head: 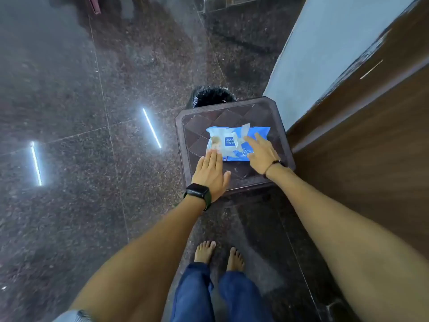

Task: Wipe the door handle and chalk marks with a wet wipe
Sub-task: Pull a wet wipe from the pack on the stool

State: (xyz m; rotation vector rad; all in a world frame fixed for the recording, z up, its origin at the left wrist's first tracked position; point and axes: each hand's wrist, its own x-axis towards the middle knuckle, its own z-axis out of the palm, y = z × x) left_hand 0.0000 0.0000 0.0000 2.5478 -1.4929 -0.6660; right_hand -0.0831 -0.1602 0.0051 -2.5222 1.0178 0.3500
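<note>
A blue and white wet wipe pack (232,142) lies flat on a dark brown plastic stool (199,126), its sticker flap (243,132) peeled up. My left hand (212,174) lies flat with straight fingers pressing on the pack's near left edge. My right hand (261,154) hovers over the pack's right half, fingers spread and reaching toward the raised flap; whether the fingertips touch it I cannot tell. The brown wooden door (371,126) stands to the right, with a pale chalk mark (371,69) on it. No door handle shows.
A bin lined with a black bag (210,96) stands just behind the stool. A pale blue wall strip (308,59) runs beside the door. Dark polished granite floor (81,112) spreads to the left. My bare feet (219,255) stand in front of the stool.
</note>
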